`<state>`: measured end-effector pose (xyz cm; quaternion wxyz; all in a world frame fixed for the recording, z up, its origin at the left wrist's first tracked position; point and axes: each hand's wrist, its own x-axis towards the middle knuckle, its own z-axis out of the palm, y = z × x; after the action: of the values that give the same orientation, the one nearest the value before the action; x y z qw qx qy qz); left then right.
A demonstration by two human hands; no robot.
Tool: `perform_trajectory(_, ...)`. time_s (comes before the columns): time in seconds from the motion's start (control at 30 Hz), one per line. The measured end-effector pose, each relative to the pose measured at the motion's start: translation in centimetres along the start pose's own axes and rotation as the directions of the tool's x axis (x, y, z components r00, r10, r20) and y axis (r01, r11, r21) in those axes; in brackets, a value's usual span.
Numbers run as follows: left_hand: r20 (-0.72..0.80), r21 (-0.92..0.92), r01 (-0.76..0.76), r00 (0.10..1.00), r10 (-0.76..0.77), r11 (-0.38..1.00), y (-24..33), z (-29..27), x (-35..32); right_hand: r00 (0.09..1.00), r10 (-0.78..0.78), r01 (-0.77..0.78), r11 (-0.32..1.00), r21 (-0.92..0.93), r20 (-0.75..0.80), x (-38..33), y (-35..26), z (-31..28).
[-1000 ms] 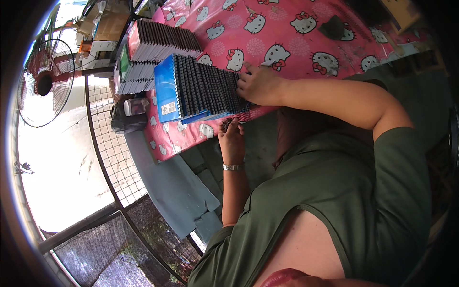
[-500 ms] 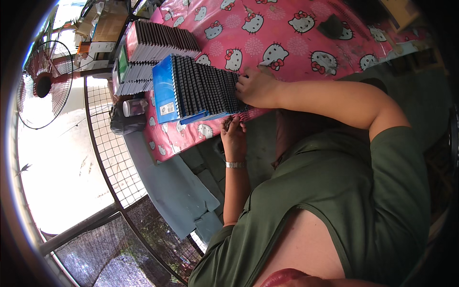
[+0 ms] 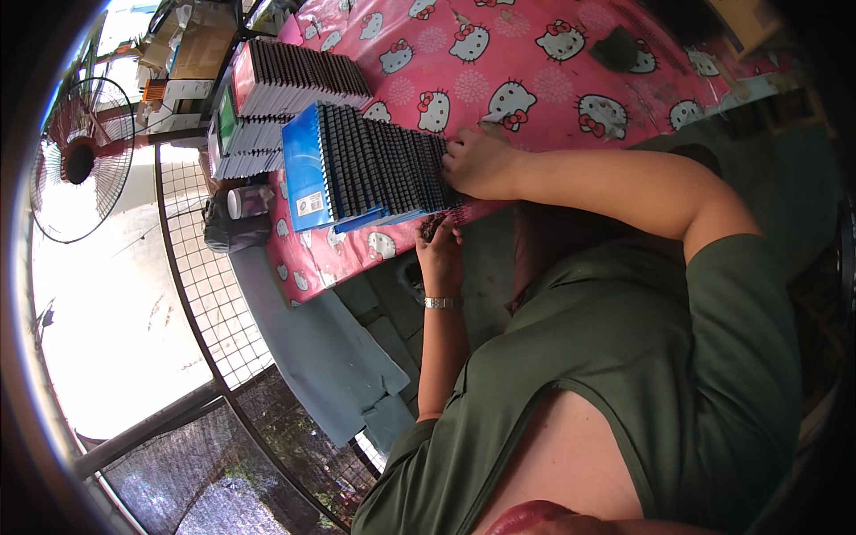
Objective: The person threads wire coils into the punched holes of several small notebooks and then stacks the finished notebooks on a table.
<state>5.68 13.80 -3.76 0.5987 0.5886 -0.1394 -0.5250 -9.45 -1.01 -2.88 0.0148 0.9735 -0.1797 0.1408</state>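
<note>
A row of blue-covered spiral notebooks (image 3: 374,174) stands near the table's edge, black coil bindings facing up and the blue cover of the leftmost one showing. My right hand (image 3: 486,165) is at the row's right end, fingers bent against the last bindings; what they pinch, if anything, is hidden. Just below the same end is my left hand (image 3: 440,254), with a metal-banded watch (image 3: 443,303) on the wrist. Its fingers are closed around a small dark, coil-like bundle (image 3: 430,228), too small to make out clearly.
More stacked spiral notebooks (image 3: 299,76) with red and green covers stand behind on the pink patterned tablecloth (image 3: 490,53). A clear plastic jar (image 3: 250,201) sits by the table's left edge. Further left are a fan (image 3: 80,160) and a wire grid (image 3: 209,267). A dark scrap (image 3: 615,49) lies at the far right.
My left hand has shifted very slightly to the right. My right hand stays at the end of the notebook row, almost unmoved.
</note>
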Motion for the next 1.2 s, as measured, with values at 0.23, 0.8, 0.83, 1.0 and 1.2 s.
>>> perform_trajectory(0.23,-0.027,0.080,-0.045,0.999,0.047,0.996,-0.3,-0.3,0.3,0.915,0.099,-0.199,0.954,0.224,0.391,0.4,0.2,-1.6)
perform_trajectory(0.8,-0.046,0.075,-0.090,0.995,0.093,0.993,-1.8,-0.1,1.1,0.988,0.136,-0.144,0.982,0.119,0.073,-1.2,0.9,2.0)
perform_trajectory(0.83,-0.051,0.068,-0.091,0.994,0.095,0.994,-1.9,-0.3,1.0,0.994,0.098,-0.095,0.994,0.061,-0.042,-1.3,0.9,2.1)
perform_trajectory(1.0,-0.064,0.058,-0.098,0.993,0.101,0.994,-2.1,-0.6,0.9,0.992,0.029,-0.041,0.995,0.096,0.121,-0.2,-0.4,0.6)
perform_trajectory(1.2,-0.074,0.175,-0.115,0.989,0.130,0.978,-2.2,-0.6,1.1,0.924,0.124,-0.234,0.932,0.277,0.361,-0.2,-0.1,0.4)
